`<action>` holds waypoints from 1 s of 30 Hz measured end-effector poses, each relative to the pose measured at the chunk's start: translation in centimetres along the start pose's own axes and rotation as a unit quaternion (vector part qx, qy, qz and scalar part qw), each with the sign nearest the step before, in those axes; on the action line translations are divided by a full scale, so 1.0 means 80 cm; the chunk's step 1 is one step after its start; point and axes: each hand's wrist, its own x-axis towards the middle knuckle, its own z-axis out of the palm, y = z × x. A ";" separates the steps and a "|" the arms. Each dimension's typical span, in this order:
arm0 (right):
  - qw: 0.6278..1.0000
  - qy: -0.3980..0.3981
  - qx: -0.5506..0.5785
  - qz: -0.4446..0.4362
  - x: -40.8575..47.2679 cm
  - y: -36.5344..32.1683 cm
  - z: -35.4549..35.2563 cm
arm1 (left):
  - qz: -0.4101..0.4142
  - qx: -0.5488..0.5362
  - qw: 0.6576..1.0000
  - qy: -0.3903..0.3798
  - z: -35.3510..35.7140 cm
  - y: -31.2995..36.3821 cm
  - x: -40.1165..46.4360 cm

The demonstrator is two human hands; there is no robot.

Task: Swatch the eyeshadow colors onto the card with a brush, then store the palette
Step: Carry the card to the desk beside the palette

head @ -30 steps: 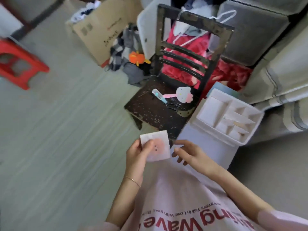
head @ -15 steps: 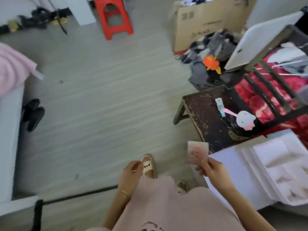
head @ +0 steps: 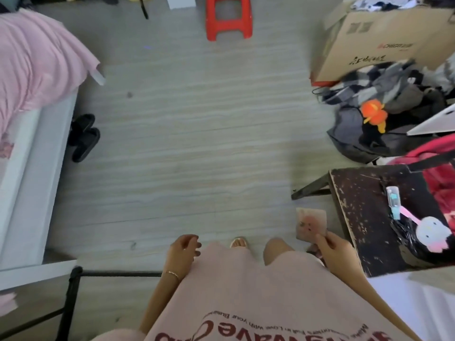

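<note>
Palette, lower right of frame, is looking light and stiff; right hand is pinching its bottom edge, left hand is hanging loosely curled, holding nothing

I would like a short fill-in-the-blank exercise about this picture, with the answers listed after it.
1. The card is pinched by the ____ hand.
2. The left hand holds ____.
3. The stool on the floor is ____ in colour.
4. The pair of slippers lies beside the ____.

Missing words: right; nothing; red; bed
</note>
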 end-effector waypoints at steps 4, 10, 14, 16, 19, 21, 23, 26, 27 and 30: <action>1.000 -0.022 -0.004 -0.009 0.037 -0.051 0.012 | 0.008 0.000 1.000 -0.014 -0.004 0.042 0.038; 0.999 -0.047 -0.024 0.002 0.120 -0.108 0.002 | -0.016 0.012 0.999 -0.032 -0.004 0.107 0.102; 0.997 -0.067 -0.042 -0.016 0.194 -0.163 -0.010 | -0.034 0.014 0.999 -0.011 -0.011 0.158 0.147; 0.995 -0.074 -0.050 -0.033 0.230 -0.197 -0.015 | -0.031 0.002 0.999 0.005 -0.018 0.191 0.169; 0.993 -0.094 -0.049 -0.057 0.285 -0.257 -0.017 | -0.013 -0.018 1.000 0.022 -0.029 0.240 0.200; 0.991 -0.100 -0.052 -0.069 0.317 -0.296 -0.014 | -0.005 -0.029 0.999 0.032 -0.037 0.266 0.219; 0.989 -0.111 -0.060 -0.084 0.343 -0.333 -0.006 | -0.003 -0.042 0.998 0.044 -0.047 0.284 0.237; 0.983 -0.130 -0.078 -0.100 0.374 -0.387 0.010 | -0.027 -0.069 0.995 0.064 -0.068 0.298 0.265; 0.981 -0.137 -0.085 -0.104 0.382 -0.402 0.017 | -0.037 -0.076 0.994 0.071 -0.075 0.300 0.273; 0.979 -0.145 -0.095 -0.110 0.406 -0.448 0.042 | -0.056 -0.087 0.991 0.085 -0.103 0.309 0.310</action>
